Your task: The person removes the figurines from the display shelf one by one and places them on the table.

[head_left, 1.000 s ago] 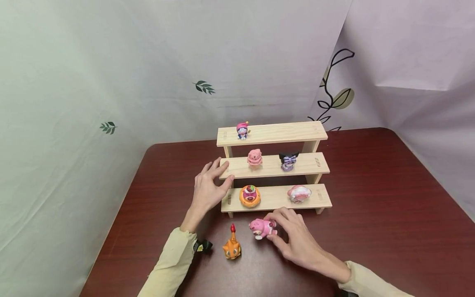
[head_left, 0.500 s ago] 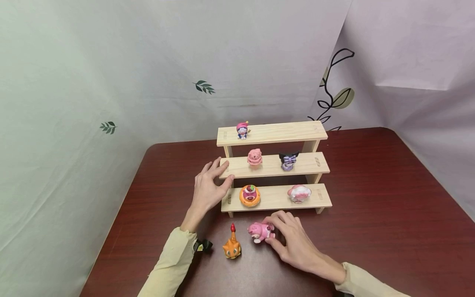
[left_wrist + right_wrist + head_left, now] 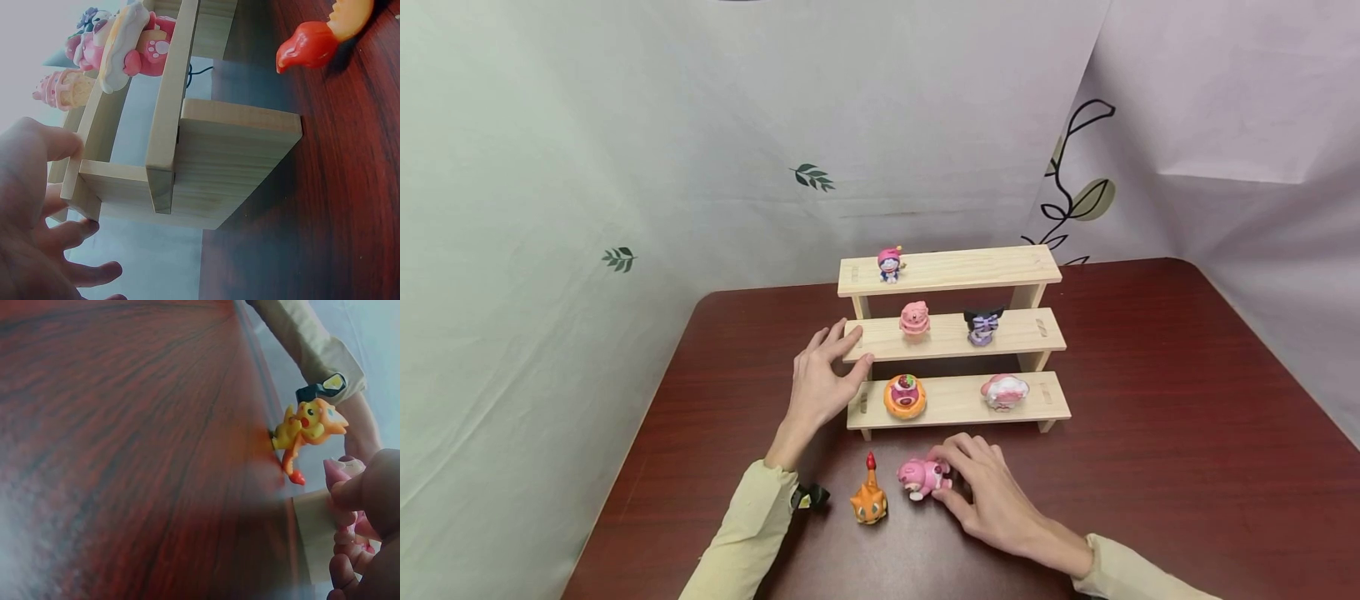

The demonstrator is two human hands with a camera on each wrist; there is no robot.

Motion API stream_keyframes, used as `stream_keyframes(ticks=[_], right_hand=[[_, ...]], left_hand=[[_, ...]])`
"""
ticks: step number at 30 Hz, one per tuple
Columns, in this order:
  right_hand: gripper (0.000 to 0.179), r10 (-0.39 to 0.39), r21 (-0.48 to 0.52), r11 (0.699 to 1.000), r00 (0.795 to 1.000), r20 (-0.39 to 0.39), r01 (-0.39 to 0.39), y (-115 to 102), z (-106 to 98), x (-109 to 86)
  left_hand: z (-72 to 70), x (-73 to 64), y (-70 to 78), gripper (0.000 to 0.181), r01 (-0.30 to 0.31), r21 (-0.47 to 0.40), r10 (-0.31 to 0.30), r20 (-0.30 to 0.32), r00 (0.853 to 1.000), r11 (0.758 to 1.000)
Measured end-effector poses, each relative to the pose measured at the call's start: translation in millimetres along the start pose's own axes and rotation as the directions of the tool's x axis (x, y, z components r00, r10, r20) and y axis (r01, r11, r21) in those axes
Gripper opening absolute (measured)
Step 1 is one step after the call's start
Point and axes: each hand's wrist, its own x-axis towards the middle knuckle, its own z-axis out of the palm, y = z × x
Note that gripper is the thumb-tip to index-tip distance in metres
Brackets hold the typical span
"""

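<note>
A pink bear figurine (image 3: 917,477) is pinched between thumb and fingers of my right hand (image 3: 1000,504), in front of the shelf and low over the table. In the right wrist view, the fingers partly cover the bear (image 3: 345,467). My left hand (image 3: 822,379) grips the left end of the middle board of a three-step wooden display shelf (image 3: 947,408). The left wrist view has its thumb and fingers around that board end (image 3: 81,194). Left of the bear stands an orange dragon figurine (image 3: 869,504), its tail (image 3: 306,47) tipped with a red flame.
On the shelf's steps are a blue figurine with pink hat (image 3: 889,265), a pink ice-cream-cone figurine (image 3: 914,320), a black-and-purple figurine (image 3: 982,325), an orange ring-shaped figurine (image 3: 905,397) and a pink-and-white figurine (image 3: 1004,391). Curtains hang behind the dark red table (image 3: 1180,417).
My right hand has shifted left and a little toward me with the pink bear figurine, closer to the orange dragon. My left hand has stayed on the shelf.
</note>
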Motion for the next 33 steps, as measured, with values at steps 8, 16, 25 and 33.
stream_keyframes(ticks=[8, 16, 25, 33], right_hand=[[0.039, 0.013, -0.018, 1.000, 1.000, 0.016, -0.013, 0.0, 4.5, -2.5], [0.038, 0.011, -0.033, 0.999, 0.999, 0.043, -0.010, -1.0, 8.2, -5.6], [0.038, 0.005, -0.030, 1.000, 0.999, 0.047, -0.003, -0.3, 12.6, -7.3], [0.037, 0.007, -0.048, 0.999, 0.998, 0.057, -0.005, 0.7, 14.5, -8.9]], left_hand=[[0.2, 0.4, 0.6, 0.047, 0.011, -0.003, -0.011, 0.005, 1.000, 1.000], [0.6, -0.1, 0.5, 0.047, 0.004, -0.004, -0.004, 0.003, 1.000, 1.000], [0.6, -0.1, 0.6, 0.047, 0.019, -0.006, -0.019, 0.013, 1.000, 1.000], [0.4, 0.0, -0.3, 0.047, 0.015, -0.005, -0.015, 0.011, 1.000, 1.000]])
